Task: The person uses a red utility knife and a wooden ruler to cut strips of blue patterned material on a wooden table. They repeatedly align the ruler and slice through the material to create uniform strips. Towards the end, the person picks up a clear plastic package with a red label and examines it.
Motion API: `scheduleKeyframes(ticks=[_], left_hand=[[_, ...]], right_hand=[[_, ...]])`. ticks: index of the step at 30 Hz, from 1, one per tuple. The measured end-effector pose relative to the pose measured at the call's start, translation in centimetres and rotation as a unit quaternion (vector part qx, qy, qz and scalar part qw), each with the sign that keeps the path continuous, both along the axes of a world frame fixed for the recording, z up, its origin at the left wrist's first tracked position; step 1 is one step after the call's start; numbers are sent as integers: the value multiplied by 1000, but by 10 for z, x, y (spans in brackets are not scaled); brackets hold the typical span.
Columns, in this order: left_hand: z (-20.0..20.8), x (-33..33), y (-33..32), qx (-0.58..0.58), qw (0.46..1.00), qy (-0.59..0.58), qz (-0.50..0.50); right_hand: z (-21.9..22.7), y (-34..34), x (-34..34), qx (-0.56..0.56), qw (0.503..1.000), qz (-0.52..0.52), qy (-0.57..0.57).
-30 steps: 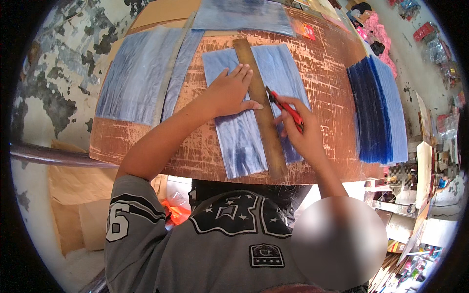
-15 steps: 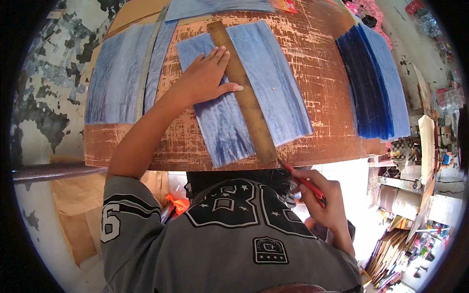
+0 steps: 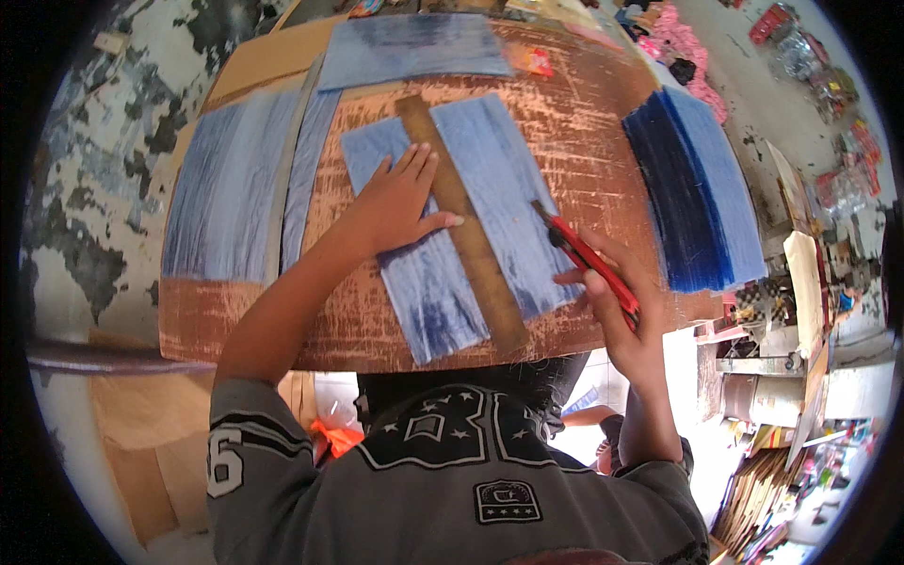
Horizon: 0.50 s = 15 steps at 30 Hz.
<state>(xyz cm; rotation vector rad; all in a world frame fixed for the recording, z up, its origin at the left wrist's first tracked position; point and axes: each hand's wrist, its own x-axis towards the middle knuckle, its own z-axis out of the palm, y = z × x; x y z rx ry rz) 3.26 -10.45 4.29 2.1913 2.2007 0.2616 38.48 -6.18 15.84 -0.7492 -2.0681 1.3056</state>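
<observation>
My left hand [image 3: 400, 205] lies flat with fingers outstretched, pressing on a long brownish straightedge [image 3: 482, 273] and the blue streaky sheet material beside it. The straightedge runs slantwise between a left piece [image 3: 438, 306] and a right piece [image 3: 494, 160] of that material. My right hand [image 3: 629, 306] grips a red utility knife [image 3: 598, 262]. Its dark tip points up and left, over the right piece; whether it touches the sheet I cannot tell.
At the left lie more blue sheets [image 3: 226, 188] with a narrow grey strip [image 3: 294, 169]. Another blue sheet [image 3: 414, 47] is at the far edge. A dark and light blue stack [image 3: 697, 188] stands at the right of the worn brown table [image 3: 226, 315].
My right hand has lifted the utility knife from the table's near edge, up and over the right piece. My left hand keeps its place on the straightedge; the whole view has shifted.
</observation>
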Motion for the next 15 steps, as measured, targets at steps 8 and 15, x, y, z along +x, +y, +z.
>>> scheduleKeyframes(ticks=[8, 15], left_hand=[[9, -1, 0, -12, 1000, 5, -6], [10, 1, -2, -17, 1000, 8, 0]], right_hand=[[-27, 75, -106, 51, 997, 22, 50], [-73, 125, -190, 27, 997, 34, 61]])
